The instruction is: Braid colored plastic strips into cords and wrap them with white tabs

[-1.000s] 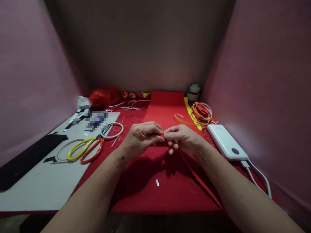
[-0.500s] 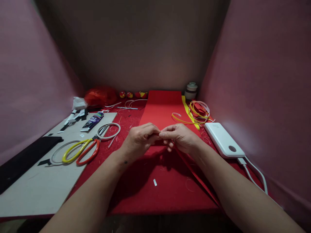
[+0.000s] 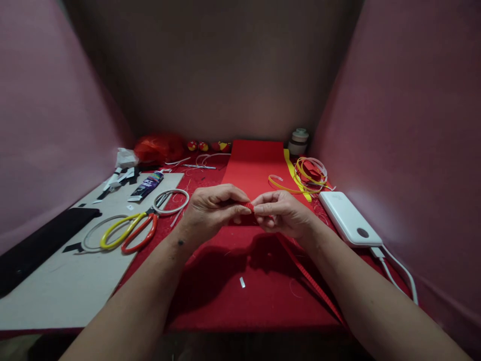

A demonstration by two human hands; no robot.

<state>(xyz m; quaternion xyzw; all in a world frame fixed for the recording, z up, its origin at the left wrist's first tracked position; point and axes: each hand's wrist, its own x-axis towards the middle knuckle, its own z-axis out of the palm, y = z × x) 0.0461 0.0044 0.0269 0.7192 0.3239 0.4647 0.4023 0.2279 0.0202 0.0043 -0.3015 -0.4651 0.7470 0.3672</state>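
A narrow, ribbed red strip (image 3: pixel 308 278) runs from my hands down past my right forearm to the table's front edge. Its upper end shows between my fingertips, where it looks rolled or folded; most of that end is hidden. My left hand (image 3: pixel 216 208) is closed, with thumb and forefinger pinching the red strip. Pressed against the same spot, my right hand (image 3: pixel 280 210) grips it too, fingertips touching or nearly touching the left ones. Both hands are above the red cloth, just in front of the red sheet (image 3: pixel 255 165).
Left, a pale board (image 3: pixel 56 296) carries red-and-yellow-handled scissors (image 3: pixel 139 233), a glue tube (image 3: pixel 146 186) and a black piece (image 3: pixel 48 245). Right are a white power bank (image 3: pixel 349 219) with a cable and coiled yellow strips (image 3: pixel 310 173). A small white scrap (image 3: pixel 242 282) lies in front.
My left hand has shifted slightly left and its thumb has opened up the view, so the ribbed strip end now shows between the fingertips. The whole view has shifted a little.
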